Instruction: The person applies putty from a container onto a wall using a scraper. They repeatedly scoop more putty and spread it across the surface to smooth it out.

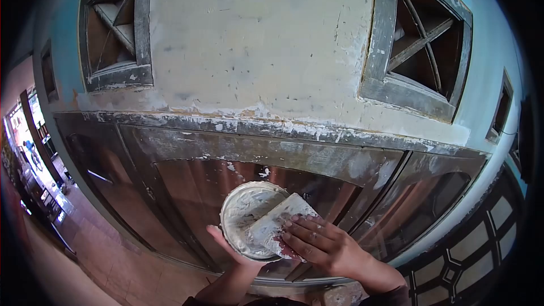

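Observation:
A round tub [237, 204] smeared inside with pale paste rests on my left hand [245, 258], which supports it from below and at its left side. My right hand [317, 242] holds a flat, paste-covered spreader [292, 214], fingers laid across its face. The spreader's lower left part reaches over the tub's opening, at the paste. Part of the left hand's fingers is hidden under the tub.
Ahead stands a cream wall [255, 39] with patchy white filler, between two framed vents [377, 73]. Below runs a paint-spotted wooden beam [266, 127] over glazed panels. A patterned metal grille [464, 249] is at right; a doorway opens at far left.

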A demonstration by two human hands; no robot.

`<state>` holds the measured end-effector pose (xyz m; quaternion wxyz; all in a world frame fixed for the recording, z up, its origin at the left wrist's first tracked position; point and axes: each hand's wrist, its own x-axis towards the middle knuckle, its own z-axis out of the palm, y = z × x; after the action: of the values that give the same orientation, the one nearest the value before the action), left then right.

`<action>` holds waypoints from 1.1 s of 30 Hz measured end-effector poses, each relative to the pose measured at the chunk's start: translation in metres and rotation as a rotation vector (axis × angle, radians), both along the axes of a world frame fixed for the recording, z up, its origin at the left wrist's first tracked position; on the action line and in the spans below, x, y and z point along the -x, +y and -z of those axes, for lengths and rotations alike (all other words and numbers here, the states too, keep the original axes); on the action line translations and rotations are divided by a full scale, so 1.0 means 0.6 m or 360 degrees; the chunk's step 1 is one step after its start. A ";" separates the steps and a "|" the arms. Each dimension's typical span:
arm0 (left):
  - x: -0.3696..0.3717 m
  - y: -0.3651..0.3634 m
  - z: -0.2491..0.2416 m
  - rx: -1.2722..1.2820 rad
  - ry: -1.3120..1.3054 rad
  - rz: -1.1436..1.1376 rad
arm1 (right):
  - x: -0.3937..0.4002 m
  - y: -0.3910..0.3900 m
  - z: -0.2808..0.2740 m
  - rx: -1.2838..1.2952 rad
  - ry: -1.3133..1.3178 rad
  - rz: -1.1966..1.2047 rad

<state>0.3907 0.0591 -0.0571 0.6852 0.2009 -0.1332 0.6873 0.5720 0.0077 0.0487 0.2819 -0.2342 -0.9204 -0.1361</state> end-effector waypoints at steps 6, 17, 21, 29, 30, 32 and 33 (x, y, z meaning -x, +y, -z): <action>-0.003 -0.014 -0.006 -0.0025 0.0113 -0.0192 | 0.014 0.000 0.001 0.0020 -0.0045 -0.0011; -0.010 -0.012 -0.011 0.0167 0.0335 -0.0370 | 0.009 0.009 0.019 0.0079 -0.0118 -0.0103; -0.008 -0.008 -0.004 0.0207 0.0333 -0.0357 | 0.009 0.006 0.028 0.0090 -0.0122 -0.0101; -0.015 -0.014 -0.023 -0.0022 0.0327 -0.0284 | 0.006 0.003 0.023 0.0091 -0.0116 -0.0118; -0.013 -0.012 -0.024 -0.0054 0.0354 -0.0258 | 0.006 0.002 0.024 0.0086 -0.0115 -0.0118; -0.013 -0.012 -0.026 -0.0089 0.0378 -0.0236 | 0.004 -0.004 0.024 0.0064 -0.0128 -0.0089; -0.016 -0.014 -0.026 -0.0068 0.0344 -0.0218 | 0.002 -0.005 0.021 0.0060 -0.0130 -0.0091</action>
<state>0.4002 0.0507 -0.0414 0.6425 0.2970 -0.0593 0.7039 0.5706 0.0047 0.0358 0.2433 -0.2074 -0.9399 -0.1200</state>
